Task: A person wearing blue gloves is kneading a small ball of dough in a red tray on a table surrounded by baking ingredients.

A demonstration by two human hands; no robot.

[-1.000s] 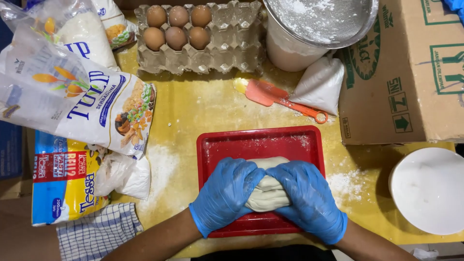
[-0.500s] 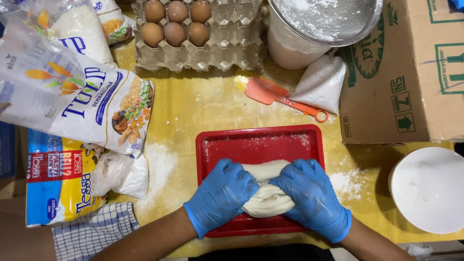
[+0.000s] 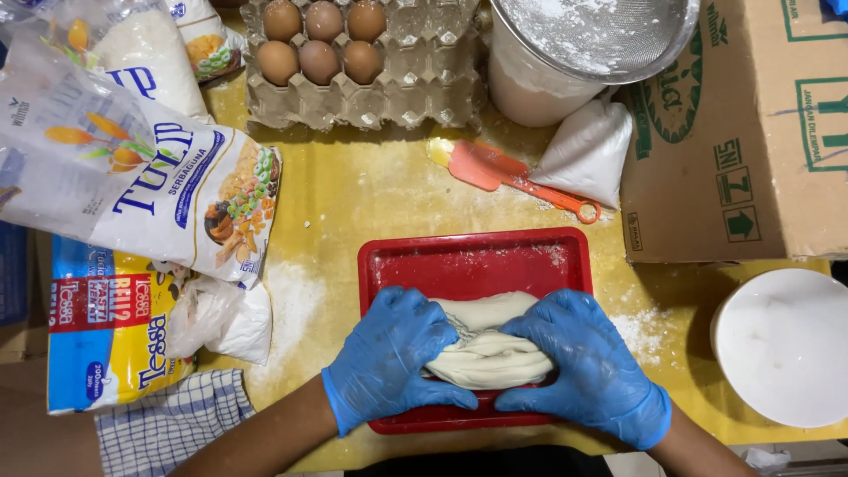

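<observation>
A pale lump of dough (image 3: 485, 340) lies in a red rectangular tray (image 3: 477, 258) on the yellow table. My left hand (image 3: 389, 362), in a blue glove, presses on the dough's left side. Wearing the same kind of glove, my right hand (image 3: 590, 367) cups its right side. Both hands squeeze the dough from either end, and folds show across its top between them.
An egg carton (image 3: 371, 79) with several brown eggs stands at the back. Flour bags (image 3: 132, 177) lie left, over a checked cloth (image 3: 172, 428). A red spatula (image 3: 508, 177), a white pouch (image 3: 587, 150), a sieve on a bucket (image 3: 583, 44), a cardboard box (image 3: 751, 132) and a white lid (image 3: 782, 344) lie right.
My hands have slid slightly lower and closer together on the dough, which now bulges and folds between them. The view has shifted a little.
</observation>
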